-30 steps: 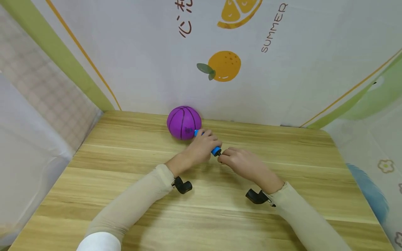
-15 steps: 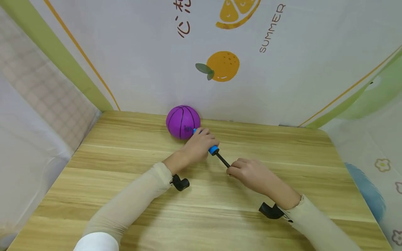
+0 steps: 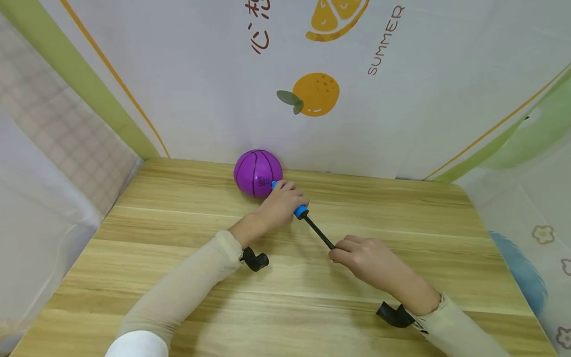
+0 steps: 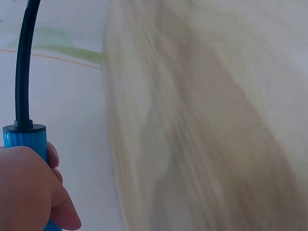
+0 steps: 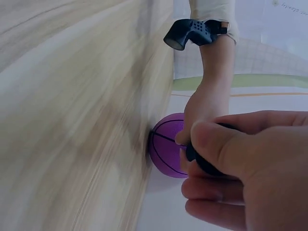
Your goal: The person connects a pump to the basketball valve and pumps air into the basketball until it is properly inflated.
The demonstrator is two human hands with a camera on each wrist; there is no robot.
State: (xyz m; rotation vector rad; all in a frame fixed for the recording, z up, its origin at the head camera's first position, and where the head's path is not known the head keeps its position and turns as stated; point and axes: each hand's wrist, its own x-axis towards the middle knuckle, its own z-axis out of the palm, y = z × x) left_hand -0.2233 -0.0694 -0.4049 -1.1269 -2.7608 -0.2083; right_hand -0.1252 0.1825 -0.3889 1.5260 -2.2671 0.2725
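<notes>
Gripping pump (image 3: 301,211) in left hand (image 3: 282,204), handle (image 5: 206,165) in right hand (image 3: 369,262); best stroked straight, without nudging ball (image 3: 254,173) beyond left hand.

The ball (image 3: 254,172) is purple with black lines; at four o'clock from it, the pump (image 3: 301,212) is blue, its rod (image 3: 319,232) black. Wood grain streaks the tan table (image 3: 285,317); forearm sleeves (image 3: 187,282) are beige.

Pump barrel (image 4: 25,138): shiny plastic. Rod (image 3: 318,232): smooth. Ball (image 3: 255,171): rubbery-looking, slight sheen. Bench (image 3: 312,322): smooth wood-grain, satin. Backdrop (image 3: 401,124), sleeves (image 3: 178,292): matt cloth.
</notes>
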